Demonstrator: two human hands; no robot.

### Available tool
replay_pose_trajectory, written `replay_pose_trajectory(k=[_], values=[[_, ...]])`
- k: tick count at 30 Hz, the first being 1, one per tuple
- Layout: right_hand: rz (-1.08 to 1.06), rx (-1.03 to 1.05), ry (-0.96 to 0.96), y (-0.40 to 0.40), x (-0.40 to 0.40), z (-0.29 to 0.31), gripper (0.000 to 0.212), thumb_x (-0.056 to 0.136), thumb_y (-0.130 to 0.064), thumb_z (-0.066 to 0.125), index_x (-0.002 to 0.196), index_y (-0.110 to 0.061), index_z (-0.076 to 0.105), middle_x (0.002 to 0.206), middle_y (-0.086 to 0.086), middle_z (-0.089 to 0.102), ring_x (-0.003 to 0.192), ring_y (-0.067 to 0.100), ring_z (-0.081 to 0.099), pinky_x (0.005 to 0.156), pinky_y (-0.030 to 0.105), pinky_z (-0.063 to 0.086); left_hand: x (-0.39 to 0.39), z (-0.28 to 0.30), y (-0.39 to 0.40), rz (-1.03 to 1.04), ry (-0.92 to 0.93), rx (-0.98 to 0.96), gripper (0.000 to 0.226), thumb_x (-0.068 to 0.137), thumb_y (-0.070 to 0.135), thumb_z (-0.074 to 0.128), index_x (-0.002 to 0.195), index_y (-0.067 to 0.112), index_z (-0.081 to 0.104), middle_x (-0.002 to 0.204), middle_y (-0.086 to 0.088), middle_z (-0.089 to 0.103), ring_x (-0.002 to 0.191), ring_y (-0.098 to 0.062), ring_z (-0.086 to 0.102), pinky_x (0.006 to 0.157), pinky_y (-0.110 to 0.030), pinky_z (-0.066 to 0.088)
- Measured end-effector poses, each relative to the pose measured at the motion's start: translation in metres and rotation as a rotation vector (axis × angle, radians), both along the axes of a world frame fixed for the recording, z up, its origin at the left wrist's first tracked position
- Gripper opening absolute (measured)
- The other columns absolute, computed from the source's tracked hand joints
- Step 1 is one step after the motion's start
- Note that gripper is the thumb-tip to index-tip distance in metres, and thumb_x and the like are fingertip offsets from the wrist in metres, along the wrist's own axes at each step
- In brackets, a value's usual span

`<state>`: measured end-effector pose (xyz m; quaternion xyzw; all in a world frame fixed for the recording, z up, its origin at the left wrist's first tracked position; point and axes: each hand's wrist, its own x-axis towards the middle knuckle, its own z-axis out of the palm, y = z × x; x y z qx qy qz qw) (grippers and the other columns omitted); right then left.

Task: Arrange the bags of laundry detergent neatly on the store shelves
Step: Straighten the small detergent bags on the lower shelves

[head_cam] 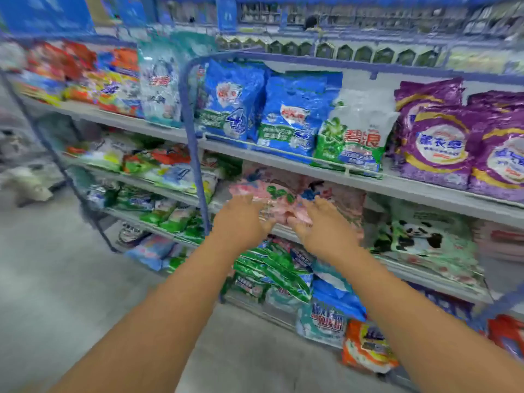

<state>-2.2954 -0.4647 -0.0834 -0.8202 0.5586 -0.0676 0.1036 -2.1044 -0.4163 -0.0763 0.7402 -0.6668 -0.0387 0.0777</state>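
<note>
At the centre of the frame both hands reach to a soft pink plastic bag of laundry detergent [273, 201] that lies on the second shelf down, just right of the blue metal upright [195, 154]. The left hand [241, 222] lies against the bag's left side and the right hand [320, 228] against its lower right edge, fingers spread and fairly straight; blur hides whether any finger curls under, so I cannot tell if the bag is gripped or only touched. Judging by its slack, crumpled film, the bag should be floppy, somewhat heavy with powder, and slick, so it is best taken from both sides or cradled under the bottom seam, not pulled by a corner. Its print is too smeared to read. On the grey shelf board [411, 185] above, the glossy blue pouches [235, 100] show a large "4" and an unreadable red logo; the green-and-white pouch [354, 131] beside them reads 碧浪 in red; the purple foil pouches [439, 143] at the right carry white writing I cannot make out with certainty.
</note>
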Motion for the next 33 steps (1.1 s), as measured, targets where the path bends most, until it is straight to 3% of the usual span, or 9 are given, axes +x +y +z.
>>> replay_pose_trajectory(k=[7,11,22,33], values=[[0.096,-0.008,-0.018,0.024,0.085,0.016,0.075,0.096,-0.07,0.03,0.159,-0.03,0.018,0.168,0.001,0.011,0.154,0.025,0.009,0.123,0.049,0.018,0.083,0.014,0.052,0.105,0.004,0.0,0.071,0.097,0.065,0.04,0.158,0.032,0.025,0.167,-0.004,0.014,0.154,-0.026,0.011,0.124,-0.048,0.018],[0.205,-0.014,-0.02,0.03,0.121,0.019,0.074,0.097,-0.068,0.031,0.158,-0.029,0.02,0.168,0.002,0.012,0.154,0.024,0.012,0.121,0.048,0.023,0.117,0.012,0.069,0.206,-0.004,0.013,0.069,0.097,0.065,0.038,0.157,0.031,0.027,0.165,-0.005,0.02,0.153,-0.027,0.015,0.122,-0.049,0.022],[0.38,0.059,-0.076,0.027,0.22,0.016,0.075,0.097,-0.068,0.032,0.158,-0.027,0.022,0.167,0.003,0.015,0.153,0.027,0.014,0.119,0.048,0.029,0.192,0.013,0.099,0.43,0.003,0.06,0.07,0.099,0.063,0.039,0.159,0.032,0.022,0.167,-0.002,0.014,0.154,-0.023,0.012,0.123,-0.045,0.021],[0.297,0.071,-0.006,-0.026,0.407,-0.024,0.08,0.096,-0.071,0.029,0.16,-0.026,0.013,0.168,0.003,0.009,0.154,0.027,0.008,0.121,0.05,0.024,0.404,-0.021,0.043,0.369,-0.068,0.08,0.075,0.097,0.067,0.038,0.16,0.031,0.016,0.168,-0.005,0.011,0.154,-0.027,0.011,0.122,-0.049,0.021]])
